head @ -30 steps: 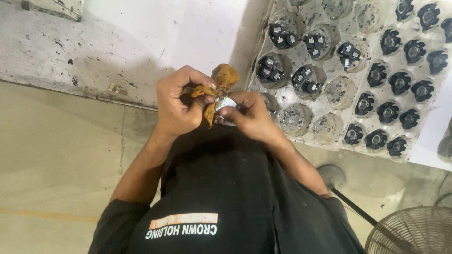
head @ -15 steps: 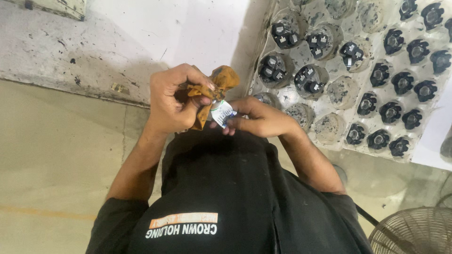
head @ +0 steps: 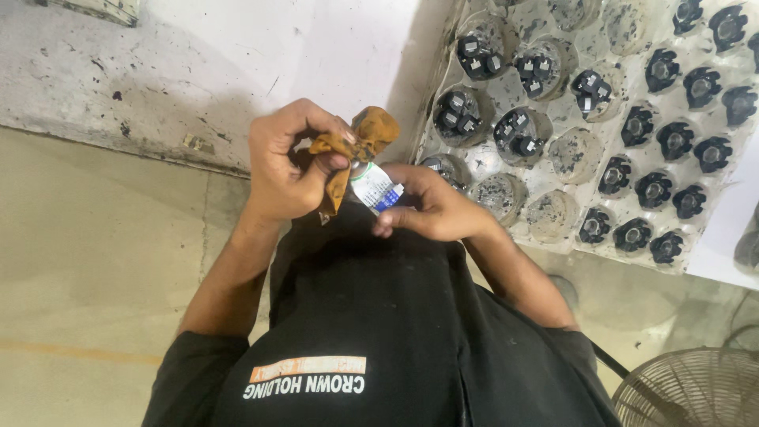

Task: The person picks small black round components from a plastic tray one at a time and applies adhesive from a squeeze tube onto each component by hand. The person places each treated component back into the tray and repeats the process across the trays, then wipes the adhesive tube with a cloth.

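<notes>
Capacitor (head: 376, 188) clamped in right hand (head: 431, 207) grip; left hand (head: 286, 166) grip pinches orange rag (head: 360, 138) beside it.

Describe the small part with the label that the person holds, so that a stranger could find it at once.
Start at the big white tray of round cells on the right, then move left to the two hands meeting above the black shirt. The right hand grips a small cylindrical part while the left hand presses an orange-brown rag on it. Only this part has a white-and-blue label.
</notes>
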The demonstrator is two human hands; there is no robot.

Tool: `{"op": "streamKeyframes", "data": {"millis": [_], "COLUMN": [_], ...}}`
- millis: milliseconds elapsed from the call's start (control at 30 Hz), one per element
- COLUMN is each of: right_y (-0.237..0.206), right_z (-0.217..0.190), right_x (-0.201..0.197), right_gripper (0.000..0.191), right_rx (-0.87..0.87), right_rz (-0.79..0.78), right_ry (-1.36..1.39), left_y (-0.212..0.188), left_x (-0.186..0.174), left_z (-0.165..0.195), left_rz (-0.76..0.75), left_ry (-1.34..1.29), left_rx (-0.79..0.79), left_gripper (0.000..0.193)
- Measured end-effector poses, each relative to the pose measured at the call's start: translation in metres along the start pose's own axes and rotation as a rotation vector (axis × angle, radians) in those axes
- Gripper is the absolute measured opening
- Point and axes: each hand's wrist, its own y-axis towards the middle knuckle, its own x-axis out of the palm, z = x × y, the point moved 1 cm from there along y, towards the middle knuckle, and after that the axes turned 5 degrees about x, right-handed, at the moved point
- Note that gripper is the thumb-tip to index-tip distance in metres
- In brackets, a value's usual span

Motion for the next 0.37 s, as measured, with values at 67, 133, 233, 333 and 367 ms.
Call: {"op": "streamKeyframes", "data": {"millis": [67,133,233,333,367], "right_y": [-0.002,-0.003,-0.001,0.003,0.003], "right_z": [0.002,0.007,0.019,0.036,0.042], "right_x": [0.0,0.001,-0.001,0.0,0.001], "right_gripper": [0.028,0.027,0.021,0.02,0.02], "right_rx": [-0.063,-0.068,-0.115,-0.082,-0.073], "right_rz": [-0.013,0.029,0.105,0.197,0.216], "right_ry": [0.069,0.076,0.088,0.193,0.2], "left_y": [-0.003,-0.003,-0.001,0.0,0.0], "left_x": [0.002,0.006,0.014,0.018,0.02], "left_z": [0.0,0.001,0.002,0.005,0.006], "left_rz": [0.014,0.008,-0.017,-0.023,-0.024], "left_ry": [-0.007,0.014,0.066,0.076,0.079], "left_rx": [-0.055,-0.06,-0.028,-0.07,-0.091], "left_gripper": [0.015,0.015,0.014,0.012,0.012]}}
